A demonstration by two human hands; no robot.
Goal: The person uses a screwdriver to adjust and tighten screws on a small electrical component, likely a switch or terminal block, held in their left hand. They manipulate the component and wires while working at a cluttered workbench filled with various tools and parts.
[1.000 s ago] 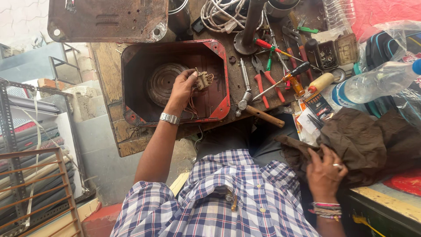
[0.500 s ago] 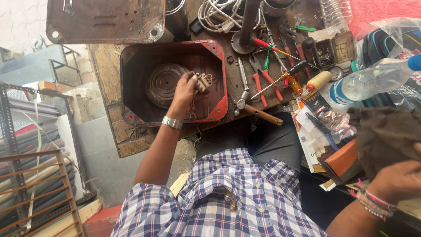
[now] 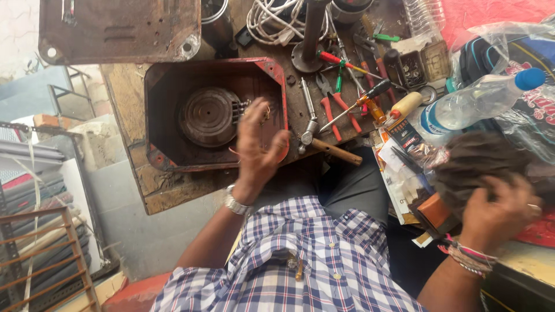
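Head view: red metal housing [image 3: 277, 75] lies open-side up on wooden workbench [image 3: 124, 92], round ribbed disc [image 3: 208, 115] inside. Left hand [image 3: 257, 144] blurred over housing's right wall, fingers spread, holding nothing. Right hand [image 3: 500, 211] well apart at right, closed on dark crumpled cloth [image 3: 474, 162]. Step looks like work inside housing. Further reach needs care near wire ends by disc. Pliers [image 3: 335, 107], hammer [image 3: 324, 147], plastic bottle [image 3: 474, 104] beside housing.
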